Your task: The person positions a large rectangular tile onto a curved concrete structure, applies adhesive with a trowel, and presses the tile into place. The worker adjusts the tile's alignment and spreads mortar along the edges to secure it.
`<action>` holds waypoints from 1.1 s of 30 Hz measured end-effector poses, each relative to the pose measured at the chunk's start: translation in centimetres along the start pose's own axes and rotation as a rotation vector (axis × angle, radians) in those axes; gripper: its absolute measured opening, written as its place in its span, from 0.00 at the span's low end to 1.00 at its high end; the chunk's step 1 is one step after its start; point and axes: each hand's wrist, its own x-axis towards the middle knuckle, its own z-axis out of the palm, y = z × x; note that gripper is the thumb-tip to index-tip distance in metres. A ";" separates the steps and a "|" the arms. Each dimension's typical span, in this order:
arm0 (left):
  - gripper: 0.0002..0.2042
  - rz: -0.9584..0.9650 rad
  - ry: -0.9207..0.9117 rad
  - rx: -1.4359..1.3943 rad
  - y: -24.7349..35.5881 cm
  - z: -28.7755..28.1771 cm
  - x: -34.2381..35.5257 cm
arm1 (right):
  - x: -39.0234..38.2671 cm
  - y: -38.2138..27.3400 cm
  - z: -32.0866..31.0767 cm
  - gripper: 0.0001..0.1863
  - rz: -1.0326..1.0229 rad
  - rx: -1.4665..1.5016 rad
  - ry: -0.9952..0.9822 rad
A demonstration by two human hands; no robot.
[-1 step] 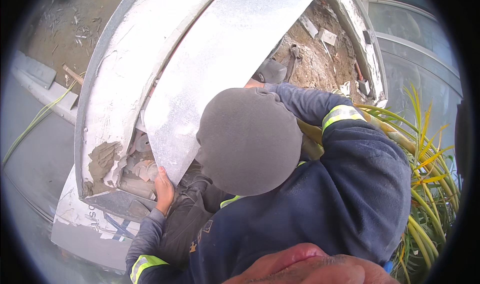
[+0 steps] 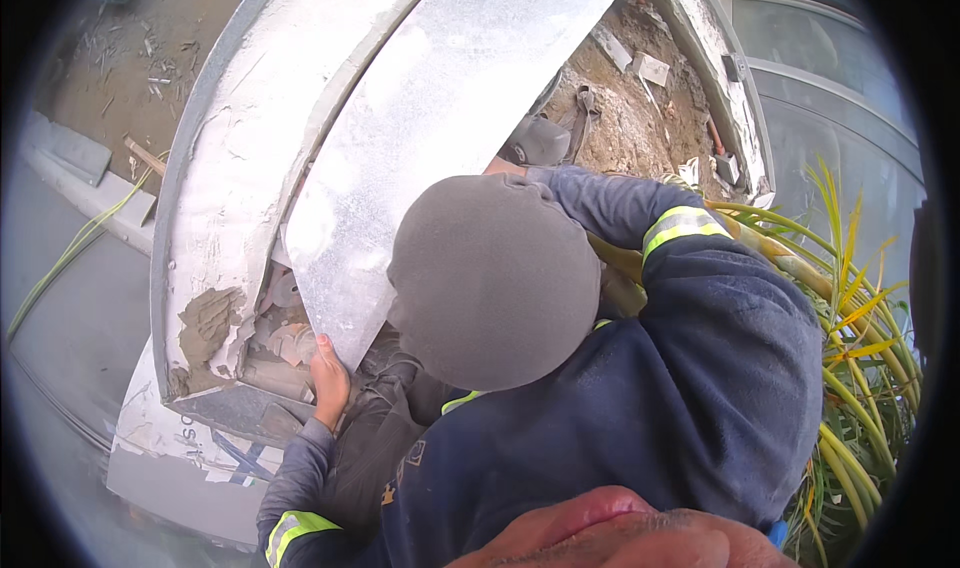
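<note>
A long, light grey slab point(image 2: 420, 98) with a dusty, mottled surface lies slantwise across a curved, white-plastered frame. My left hand point(image 2: 329, 380) is closed on the slab's near end, with the thumb on its top face. My right hand point(image 2: 505, 167) is at the slab's right edge, where its fingers are out of sight. A rounded grey cap point(image 2: 495, 283) covers part of the slab and of my right forearm. Broken rubble point(image 2: 290, 343) shows in the gap beside the slab's near left corner.
The curved wall point(image 2: 240, 148) of the frame runs along the left, with a wet mortar patch point(image 2: 208, 323). Right of the slab lie soil point(image 2: 625, 118), a grey power tool point(image 2: 540, 143) and broken pieces. Palm fronds point(image 2: 860, 338) and glazed panels point(image 2: 830, 128) stand at the right.
The whole view has shifted slightly. Both hands keep their places at the slab, and I see no clear movement of it against the frame.
</note>
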 end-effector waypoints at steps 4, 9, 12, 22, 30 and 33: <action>0.35 0.036 -0.017 -0.005 -0.6 -0.8 1.2 | -1.3 -0.1 1.1 0.14 0.049 0.019 0.012; 0.35 0.189 0.089 -0.038 1.4 -0.9 0.2 | -0.7 -1.7 -4.4 0.15 0.310 -0.217 -0.028; 0.35 0.072 0.089 -0.060 1.4 -1.0 -0.1 | 0.5 -0.4 -7.5 0.21 0.769 -0.317 0.165; 0.35 0.017 0.021 0.020 1.1 -1.7 0.3 | -0.3 6.1 -12.4 0.26 1.041 -0.367 0.184; 0.33 0.091 0.080 0.082 0.3 0.0 2.0 | -7.9 6.7 -7.5 0.29 1.318 -0.391 0.056; 0.32 0.162 0.135 0.055 -0.4 0.4 2.9 | -6.6 6.1 -7.9 0.31 1.315 -0.351 -0.027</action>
